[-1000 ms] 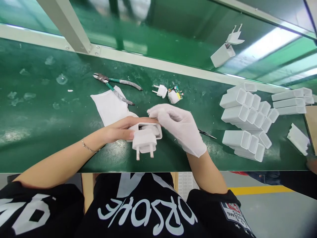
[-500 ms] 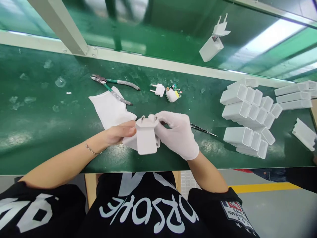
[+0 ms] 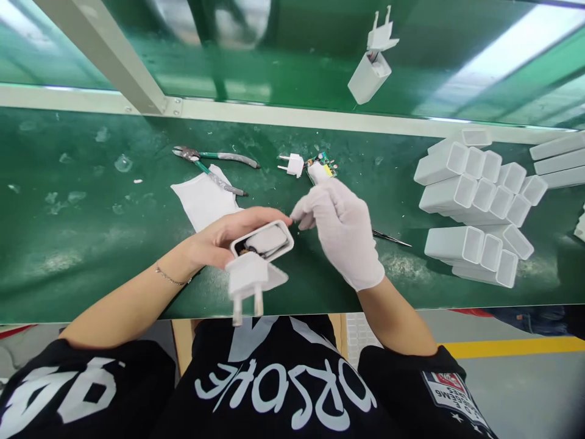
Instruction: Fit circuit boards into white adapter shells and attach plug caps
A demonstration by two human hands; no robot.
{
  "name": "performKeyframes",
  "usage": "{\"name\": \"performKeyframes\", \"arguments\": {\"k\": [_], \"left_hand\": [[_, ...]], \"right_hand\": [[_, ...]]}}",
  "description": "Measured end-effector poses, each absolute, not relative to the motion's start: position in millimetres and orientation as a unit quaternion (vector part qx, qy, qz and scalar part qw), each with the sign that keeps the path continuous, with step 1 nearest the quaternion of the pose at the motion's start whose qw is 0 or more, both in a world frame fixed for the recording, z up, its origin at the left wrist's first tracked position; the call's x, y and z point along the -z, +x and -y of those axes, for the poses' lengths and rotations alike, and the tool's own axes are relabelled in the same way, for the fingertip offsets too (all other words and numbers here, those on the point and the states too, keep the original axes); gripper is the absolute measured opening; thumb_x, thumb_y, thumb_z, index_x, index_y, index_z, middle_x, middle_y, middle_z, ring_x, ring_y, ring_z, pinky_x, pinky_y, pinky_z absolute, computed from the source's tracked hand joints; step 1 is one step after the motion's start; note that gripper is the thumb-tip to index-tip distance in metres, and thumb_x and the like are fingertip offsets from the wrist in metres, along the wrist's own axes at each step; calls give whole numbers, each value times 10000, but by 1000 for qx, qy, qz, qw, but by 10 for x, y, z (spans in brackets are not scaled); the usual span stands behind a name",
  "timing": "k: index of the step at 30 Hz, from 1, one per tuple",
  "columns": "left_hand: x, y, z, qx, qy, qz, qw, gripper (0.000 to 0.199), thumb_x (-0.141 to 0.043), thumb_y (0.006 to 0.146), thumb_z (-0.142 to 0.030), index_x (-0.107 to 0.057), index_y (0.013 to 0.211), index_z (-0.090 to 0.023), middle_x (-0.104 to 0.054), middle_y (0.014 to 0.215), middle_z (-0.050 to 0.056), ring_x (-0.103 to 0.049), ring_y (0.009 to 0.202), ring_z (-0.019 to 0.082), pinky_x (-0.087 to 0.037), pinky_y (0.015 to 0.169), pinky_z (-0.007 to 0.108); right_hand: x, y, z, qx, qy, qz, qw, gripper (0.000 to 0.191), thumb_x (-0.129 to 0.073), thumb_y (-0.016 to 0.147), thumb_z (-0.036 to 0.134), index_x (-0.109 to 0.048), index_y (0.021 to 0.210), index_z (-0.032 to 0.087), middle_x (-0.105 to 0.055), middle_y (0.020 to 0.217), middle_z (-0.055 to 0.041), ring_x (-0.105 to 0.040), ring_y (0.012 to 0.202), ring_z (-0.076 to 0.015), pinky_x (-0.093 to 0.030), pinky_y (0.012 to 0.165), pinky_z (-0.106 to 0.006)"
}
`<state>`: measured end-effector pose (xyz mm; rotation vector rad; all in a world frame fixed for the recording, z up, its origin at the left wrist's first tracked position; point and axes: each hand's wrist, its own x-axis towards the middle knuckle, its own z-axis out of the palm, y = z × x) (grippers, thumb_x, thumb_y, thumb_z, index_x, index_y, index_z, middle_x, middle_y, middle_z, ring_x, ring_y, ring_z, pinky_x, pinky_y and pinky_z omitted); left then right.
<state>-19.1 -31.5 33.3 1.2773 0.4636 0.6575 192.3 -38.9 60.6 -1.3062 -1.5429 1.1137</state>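
Casing (image 3: 284,252) clamped in left hand (image 3: 217,239), plug (image 3: 248,275) hanging at 7 o'clock, presumably keeping view inside clear; right hand (image 3: 343,228) at 3 o'clock, grip unclear.

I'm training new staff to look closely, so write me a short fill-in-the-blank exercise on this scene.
1. The person's ____ hand wears a white glove.
2. The bare hand holds a housing whose plug shows ____ pins.
3. In the picture, the pliers lie to the ____ of the circuit board.

Missing words: right, two, left.
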Motion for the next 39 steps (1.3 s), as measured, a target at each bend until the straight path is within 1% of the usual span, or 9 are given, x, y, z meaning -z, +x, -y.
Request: {"name": "performKeyframes", "arguments": {"k": [4,7,10,17,24,28,33,36,39], "left_hand": [[-259,-161,338,-456,701,-253,486,631,-828,751,-355,-558,1321,-322,-603,1149,85,-611,1024,234,-548,810,335],[-198,-148,335,-467,773,-260,342,663,-827,756,-327,-516,1341,-310,-586,1175,99,-592,1100,261,-546,894,404],[-188,-137,341,-450,811,-253,277,651,-793,790,-308,-482,1362,-290,-582,1170,103,-598,1080,254,-540,913,424],[-218,-101,377,-425,832,-271,231,573,-689,845,-269,-441,1361,-301,-570,1137,76,-575,1070,233,-518,912,420],[-222,-106,388,-431,831,-312,164,566,-676,795,-244,-447,1306,-321,-541,1107,50,-556,972,223,-488,838,413],[-232,-89,394,-434,836,-300,151,587,-702,757,-215,-473,1287,-319,-538,1055,42,-543,931,221,-463,801,391],[-221,-63,433,-421,849,-283,144,612,-701,754,-178,-487,1317,-283,-533,1032,58,-519,921,227,-430,806,385],[-223,-61,460,-401,852,-298,156,632,-687,774,-186,-461,1352,-306,-536,1055,59,-507,944,236,-440,836,399],[-227,-62,474,-395,846,-307,182,646,-713,764,-198,-462,1348,-311,-533,1074,60,-516,974,242,-445,858,407]], "right_hand": [[-580,1970,327,-459,-523,582,420,180,-422,937,145,-572,861,210,-669,908,14,-606,644,-78,-512,679,-254],[-636,2015,299,-524,-514,570,370,201,-461,924,214,-628,814,195,-684,911,-5,-643,731,-109,-528,715,-267],[-692,2031,290,-573,-487,566,338,244,-472,910,245,-640,744,185,-689,882,-20,-643,777,-127,-534,742,-270],[-741,2015,294,-642,-442,555,292,151,-493,846,147,-637,879,180,-672,847,4,-637,756,-123,-514,758,-284],[-783,2054,311,-583,-476,637,166,140,-554,791,166,-607,661,169,-587,657,45,-452,602,-75,-354,554,-221],[-769,2030,325,-562,-495,644,156,148,-552,785,200,-615,656,165,-581,644,39,-433,596,-78,-341,541,-222],[-722,1994,345,-514,-495,685,148,153,-518,743,147,-544,592,163,-545,589,43,-376,566,-71,-307,520,-229],[-687,1959,355,-506,-501,681,170,167,-515,718,125,-487,561,171,-493,541,54,-337,538,-65,-280,491,-226],[-668,1935,349,-502,-518,657,219,165,-515,748,139,-524,586,174,-508,541,52,-376,524,-67,-308,489,-224]]}}
